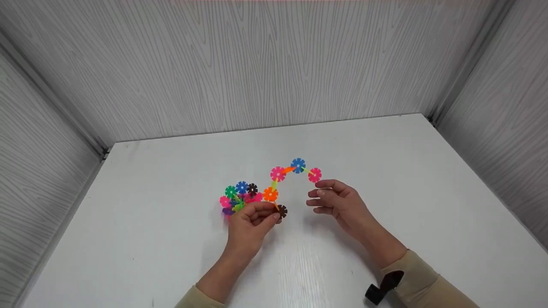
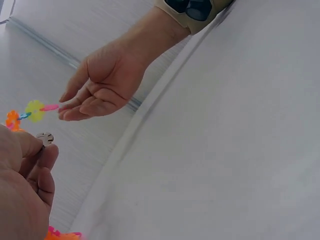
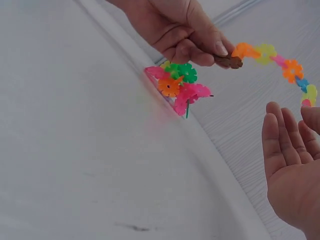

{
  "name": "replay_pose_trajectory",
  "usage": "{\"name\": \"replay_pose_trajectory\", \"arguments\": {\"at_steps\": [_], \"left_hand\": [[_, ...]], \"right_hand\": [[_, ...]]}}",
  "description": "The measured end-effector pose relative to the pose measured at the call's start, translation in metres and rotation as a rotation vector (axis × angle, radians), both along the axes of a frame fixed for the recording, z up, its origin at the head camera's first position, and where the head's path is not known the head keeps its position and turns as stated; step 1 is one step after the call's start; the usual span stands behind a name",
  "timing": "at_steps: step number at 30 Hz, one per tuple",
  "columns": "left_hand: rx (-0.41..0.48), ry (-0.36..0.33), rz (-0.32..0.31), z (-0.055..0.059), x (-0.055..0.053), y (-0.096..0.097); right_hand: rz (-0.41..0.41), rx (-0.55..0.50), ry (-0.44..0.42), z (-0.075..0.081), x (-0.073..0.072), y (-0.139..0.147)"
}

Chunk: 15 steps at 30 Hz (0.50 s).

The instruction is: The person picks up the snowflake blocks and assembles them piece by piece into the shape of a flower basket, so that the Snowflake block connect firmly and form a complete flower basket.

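A curved chain of notched plastic discs point(image 1: 277, 171), in pink, orange, yellow, blue and brown, is raised between the two hands. At its near end, my left hand point(image 1: 247, 229) pinches the brown disc point(image 1: 283, 211) between thumb and fingers. My right hand point(image 1: 344, 209) is beside the pink disc point(image 1: 315, 174) at the far end, its fingers loosely extended. Its fingertips reach that disc in the left wrist view; whether they touch cannot be told. In the right wrist view the fingers of the right hand point(image 3: 292, 170) spread below the chain's end.
Just left of my left hand, a cluster of joined colored discs point(image 1: 231, 191) sits on the white table point(image 1: 171, 179), partly hidden by that hand. Grey wood-grain panels point(image 1: 257, 64) rise behind the table and at both sides.
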<state>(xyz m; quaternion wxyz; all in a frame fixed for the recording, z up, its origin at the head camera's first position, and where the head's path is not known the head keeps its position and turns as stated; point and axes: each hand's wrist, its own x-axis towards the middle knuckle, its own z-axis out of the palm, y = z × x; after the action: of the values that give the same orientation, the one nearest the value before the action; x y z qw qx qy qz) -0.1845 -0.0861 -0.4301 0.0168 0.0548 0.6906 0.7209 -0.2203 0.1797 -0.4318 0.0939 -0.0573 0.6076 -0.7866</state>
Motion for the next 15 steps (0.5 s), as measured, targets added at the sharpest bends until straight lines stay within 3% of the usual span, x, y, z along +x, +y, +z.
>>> {"name": "replay_pose_trajectory", "arguments": {"at_steps": [7,15], "left_hand": [[-0.049,0.055,0.123,0.023,-0.003,-0.027],[-0.161,0.058,0.258,0.037,-0.004,-0.071]], "right_hand": [[0.06,0.135,0.076,-0.002,-0.005,-0.015],[0.111,0.36,0.219,0.001,-0.012,-0.05]]}}
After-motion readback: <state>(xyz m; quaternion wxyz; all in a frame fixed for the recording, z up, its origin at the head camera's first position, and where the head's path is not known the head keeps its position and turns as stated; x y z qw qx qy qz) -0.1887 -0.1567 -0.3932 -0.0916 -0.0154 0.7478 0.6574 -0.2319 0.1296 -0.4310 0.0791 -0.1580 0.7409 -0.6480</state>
